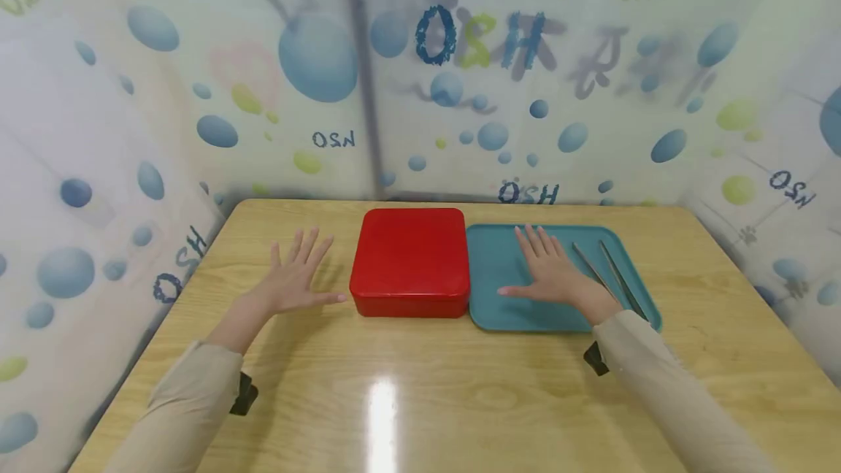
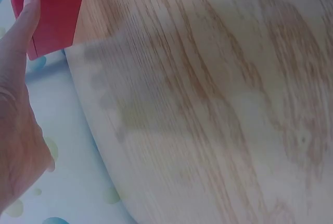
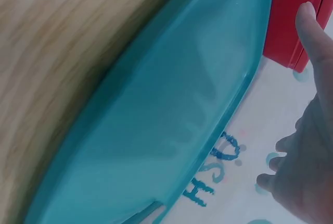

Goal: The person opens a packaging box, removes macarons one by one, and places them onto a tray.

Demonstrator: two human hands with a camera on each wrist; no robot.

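Red box [image 1: 412,254] is seated toward the far centre of the table [image 1: 486,400], just left of the blue tray [image 1: 493,309]. For steady handling, even contact on opposite sides of the box is likely required. The left hand [image 1: 296,282] is held beside the box and the right hand [image 1: 552,276] over the tray, fingers spread, nothing gripped; both forearms [image 1: 663,385] are angled inward.

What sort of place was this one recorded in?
Probably a small curtained-off recording booth: bubble-patterned sheeting surrounds the wooden table on three sides, and a red box and blue tray sit on top.
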